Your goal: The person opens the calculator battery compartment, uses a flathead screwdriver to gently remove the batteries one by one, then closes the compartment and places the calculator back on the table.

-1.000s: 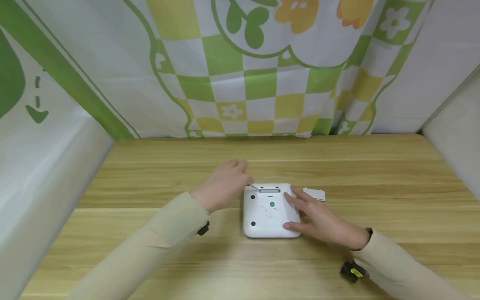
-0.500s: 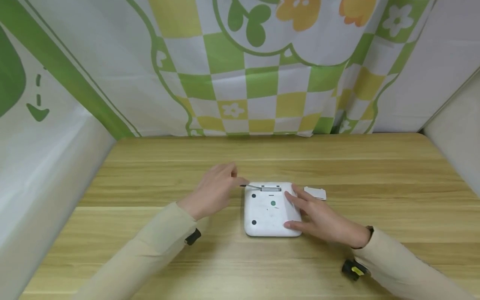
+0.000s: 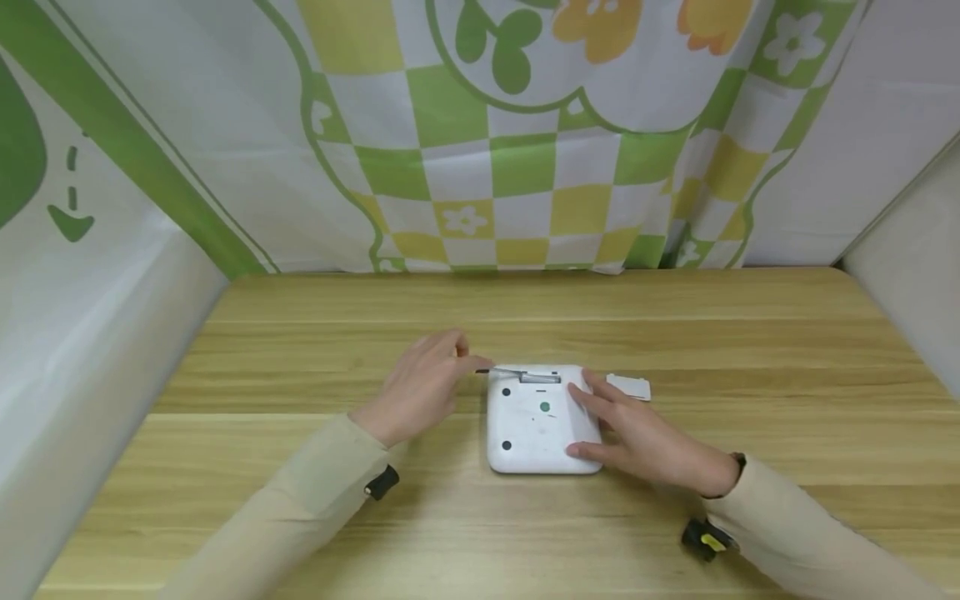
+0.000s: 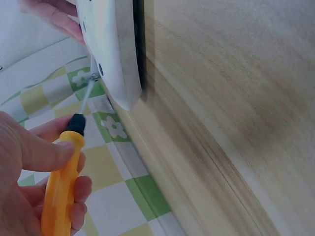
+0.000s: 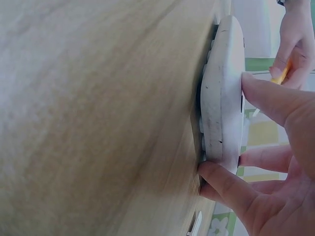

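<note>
A white desk calculator [image 3: 536, 429] lies face down on the table, its keys partly visible underneath in the right wrist view. In its small open battery compartment sits a silvery battery [image 3: 542, 379]. My left hand [image 3: 420, 387] holds a yellow-handled screwdriver [image 4: 61, 184] between thumb and fingers; the shaft slants across the calculator's top left edge, with its tip at the compartment's left end. My right hand [image 3: 645, 442] grips the calculator's right side, thumb on the back and fingers at the edge. The white battery cover [image 3: 630, 387] lies just right of the calculator, beyond my right fingers.
The wooden table [image 3: 300, 350] reaches back to a green, yellow and white checked cloth [image 3: 521, 167]. White covered sides stand at left and right. Each wrist carries a dark camera mount [image 3: 703, 540].
My left hand has drawn back a little to the left and turned, so more of the screwdriver shaft shows. Its tip stays at the compartment. The right hand and calculator keep their place.
</note>
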The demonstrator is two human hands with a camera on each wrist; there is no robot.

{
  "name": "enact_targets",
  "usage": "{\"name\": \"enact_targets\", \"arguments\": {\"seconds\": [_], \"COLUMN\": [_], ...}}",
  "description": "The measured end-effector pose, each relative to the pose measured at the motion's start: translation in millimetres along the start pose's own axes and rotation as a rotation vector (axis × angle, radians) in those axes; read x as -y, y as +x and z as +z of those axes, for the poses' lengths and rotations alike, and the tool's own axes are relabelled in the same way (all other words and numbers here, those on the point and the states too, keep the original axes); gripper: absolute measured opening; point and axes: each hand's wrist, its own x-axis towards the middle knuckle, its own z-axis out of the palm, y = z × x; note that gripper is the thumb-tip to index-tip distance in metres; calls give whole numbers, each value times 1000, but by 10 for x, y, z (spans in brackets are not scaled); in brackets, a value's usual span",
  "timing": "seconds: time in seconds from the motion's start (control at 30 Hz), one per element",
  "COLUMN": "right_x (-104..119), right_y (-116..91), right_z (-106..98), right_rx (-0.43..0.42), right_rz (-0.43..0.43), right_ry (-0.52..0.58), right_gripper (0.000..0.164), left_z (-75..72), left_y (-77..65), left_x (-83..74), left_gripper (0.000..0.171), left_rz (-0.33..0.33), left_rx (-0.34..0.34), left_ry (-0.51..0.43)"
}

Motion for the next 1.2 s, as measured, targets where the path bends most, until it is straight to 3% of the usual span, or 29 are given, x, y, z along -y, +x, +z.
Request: {"name": "enact_targets", "arguments": {"seconds": [0.57,0.93,1.2], "right_x": [-10,-17,-12], "right_y": [-6,-8,-3], "right_z": [9,11,16], "right_rx": [10,-4,-14], "right_rz": [6,-13,-17], "right_ry": [8,4,-8], "right_gripper": [73,72,72], "left_z": [-10,-81,-71], "left_y": [-50,-72,-28], "left_x": [-13,-163,-253], "left_gripper": [59,55,50], "left_rz": [-4,-30,-58], "left_rx": [-11,126,147], "left_ry": [16,59,80]}}
